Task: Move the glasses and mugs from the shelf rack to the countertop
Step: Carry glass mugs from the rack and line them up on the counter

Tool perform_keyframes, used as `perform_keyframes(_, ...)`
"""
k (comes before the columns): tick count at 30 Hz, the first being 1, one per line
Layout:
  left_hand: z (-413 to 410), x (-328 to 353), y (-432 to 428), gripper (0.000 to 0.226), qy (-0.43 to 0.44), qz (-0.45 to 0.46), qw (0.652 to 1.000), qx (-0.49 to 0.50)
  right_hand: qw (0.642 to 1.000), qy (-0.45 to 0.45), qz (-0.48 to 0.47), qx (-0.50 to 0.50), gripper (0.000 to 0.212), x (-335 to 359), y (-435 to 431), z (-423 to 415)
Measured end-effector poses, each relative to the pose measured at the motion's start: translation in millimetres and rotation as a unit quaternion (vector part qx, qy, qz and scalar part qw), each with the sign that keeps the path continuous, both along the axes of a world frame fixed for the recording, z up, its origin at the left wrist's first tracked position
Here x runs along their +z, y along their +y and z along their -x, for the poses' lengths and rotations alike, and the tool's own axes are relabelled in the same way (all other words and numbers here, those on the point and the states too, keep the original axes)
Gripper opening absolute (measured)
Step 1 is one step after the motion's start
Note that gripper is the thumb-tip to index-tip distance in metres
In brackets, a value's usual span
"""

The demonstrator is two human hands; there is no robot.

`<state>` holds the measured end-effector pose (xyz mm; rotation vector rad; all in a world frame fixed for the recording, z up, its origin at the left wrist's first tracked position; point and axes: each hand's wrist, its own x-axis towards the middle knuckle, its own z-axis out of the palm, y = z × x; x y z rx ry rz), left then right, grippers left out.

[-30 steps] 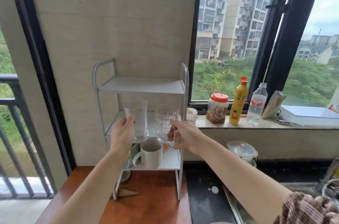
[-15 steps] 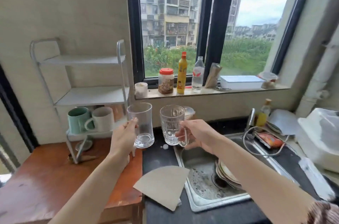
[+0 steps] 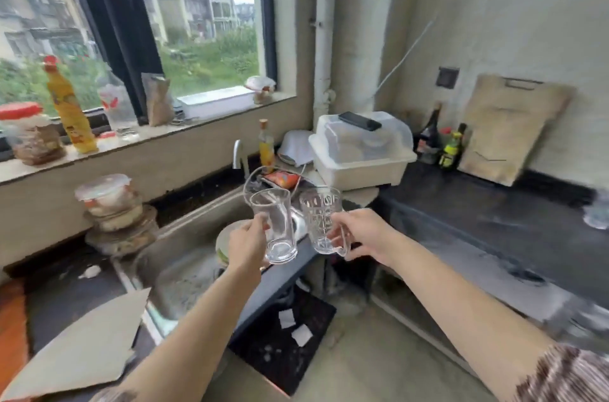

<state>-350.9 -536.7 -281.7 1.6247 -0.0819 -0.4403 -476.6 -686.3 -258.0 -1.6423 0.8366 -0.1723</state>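
Observation:
My left hand (image 3: 246, 245) grips a plain clear glass (image 3: 275, 225), held upright in the air over the right end of the sink (image 3: 184, 266). Right beside it, my right hand (image 3: 364, 235) holds a patterned clear glass mug (image 3: 321, 220) by its handle, also upright. The two glasses are a little apart. The dark countertop (image 3: 494, 230) stretches to the right of them. The shelf rack is out of view.
A white covered dish box (image 3: 359, 151) with a phone on top stands at the counter's corner. Bottles (image 3: 441, 144) and a cutting board (image 3: 507, 128) lean at the back wall. Another glass (image 3: 596, 210) sits at the far right. Stacked containers (image 3: 113, 207), cardboard (image 3: 82, 349), windowsill jars at left.
My view has swung right, away from the shelf rack, and both hands have carried the glasses past the sink toward the dark countertop. The grips are unchanged.

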Motion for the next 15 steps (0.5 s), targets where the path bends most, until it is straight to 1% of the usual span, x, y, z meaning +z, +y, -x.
perform_keyframes(6,66,-21,-136,0.035,0.023,-0.003,0.992,-0.123,0.987,0.001,-0.02,-0.156,0.029,-20,-102,93)
perform_keyframes(11,123,-41,-252,0.03,0.077,-0.023,0.972,-0.222,0.966,0.024,-0.036,-0.254,0.029,-33,-187,170)
perform_keyframes(15,166,-54,-348,0.026,0.095,-0.042,0.951,-0.291,0.947,0.052,-0.042,-0.314,0.031,-36,-261,224)
